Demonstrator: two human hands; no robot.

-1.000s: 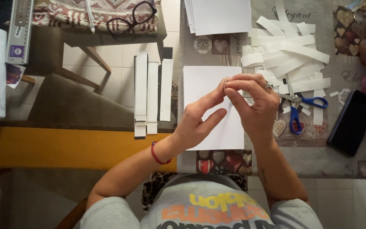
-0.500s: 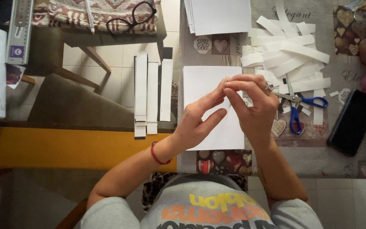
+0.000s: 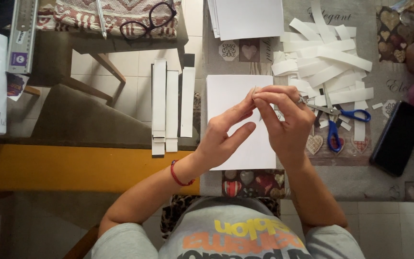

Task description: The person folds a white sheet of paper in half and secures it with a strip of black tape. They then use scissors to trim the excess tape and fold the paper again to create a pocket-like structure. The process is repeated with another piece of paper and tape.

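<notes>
Over white sheet, fingers pinched together.

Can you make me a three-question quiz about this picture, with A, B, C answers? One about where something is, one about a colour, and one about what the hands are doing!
1. Where are the scissors?
A. Right of the white sheet
B. On the chair
C. On the phone

2. What colour is the wristband?
A. Green
B. Red
C. Yellow

3. What are the hands doing?
A. Lying flat on the table
B. Cutting with the scissors
C. Pinching a small piece of paper together

Answers:
1 is A: the scissors lie beside the strips, right of the sheet and left of the phone.
2 is B: a red band circles the left hand's wrist.
3 is C: the fingertips of the left hand and right hand meet above the sheet on a small white piece; the scissors lie untouched.
</notes>
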